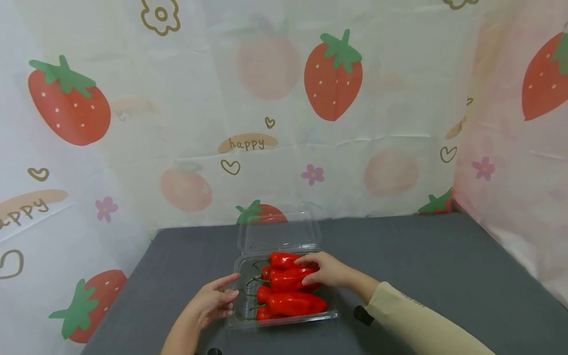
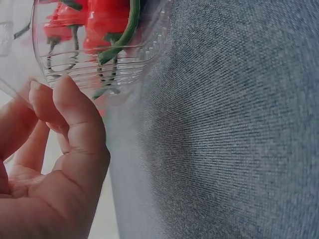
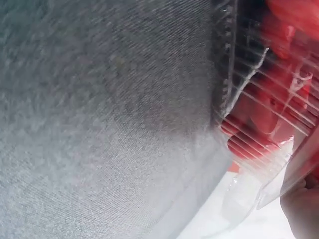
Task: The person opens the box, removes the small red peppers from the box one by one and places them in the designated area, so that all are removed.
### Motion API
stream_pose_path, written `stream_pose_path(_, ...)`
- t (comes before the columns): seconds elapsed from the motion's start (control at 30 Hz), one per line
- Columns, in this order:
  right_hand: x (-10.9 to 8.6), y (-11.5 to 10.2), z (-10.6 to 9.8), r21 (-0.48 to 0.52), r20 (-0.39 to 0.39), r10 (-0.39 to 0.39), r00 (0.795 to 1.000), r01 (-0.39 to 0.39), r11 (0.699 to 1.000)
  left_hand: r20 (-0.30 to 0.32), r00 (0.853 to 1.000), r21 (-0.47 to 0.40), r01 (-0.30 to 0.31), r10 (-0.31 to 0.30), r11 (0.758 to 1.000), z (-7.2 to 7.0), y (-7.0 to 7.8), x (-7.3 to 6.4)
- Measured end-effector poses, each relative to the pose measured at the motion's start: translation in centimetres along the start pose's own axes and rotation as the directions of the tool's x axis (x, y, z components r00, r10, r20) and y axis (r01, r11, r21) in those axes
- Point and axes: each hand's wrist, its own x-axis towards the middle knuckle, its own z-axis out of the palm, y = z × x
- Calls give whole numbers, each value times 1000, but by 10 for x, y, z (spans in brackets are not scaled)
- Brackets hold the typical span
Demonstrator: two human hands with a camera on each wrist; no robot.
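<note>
Several glossy red peppers [image 1: 296,303] with green stems lie in a row inside a clear plastic clamshell box [image 1: 306,319], stems toward the left. My right hand [image 1: 329,269] reaches over the box's right side and holds the right end of a middle red pepper [image 1: 286,280] between thumb and fingers. In the right wrist view only part of that hand [image 3: 304,206] shows, behind the clear wall. Beside the box's left wall is my left hand [image 1: 213,301], its fingers loosely bent and fingertips at the rim. The left wrist view shows these fingers [image 2: 82,117] close to the ribbed wall.
The clear lid [image 1: 280,235] stands raised at the back of the box. Grey cloth [image 1: 390,251] covers the table. Patterned curtains [image 1: 275,98] hang behind and at the sides. A small black object [image 1: 364,315] lies by the right forearm, and another [image 1: 215,351] sits at the front edge.
</note>
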Motion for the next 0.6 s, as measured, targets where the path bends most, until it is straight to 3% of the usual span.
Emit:
stream_pose_path(0.13, -2, -1, -2, 39, -43, 31, 999, -29, 999, 6, 1000, -5, -22, 22, 1000, 0, -1, 0)
stream_pose_path(0.6, -12, -3, -12, 219, -162, 58, 985, -21, 975, 8, 998, -4, -60, 60, 998, 1, 0, -5)
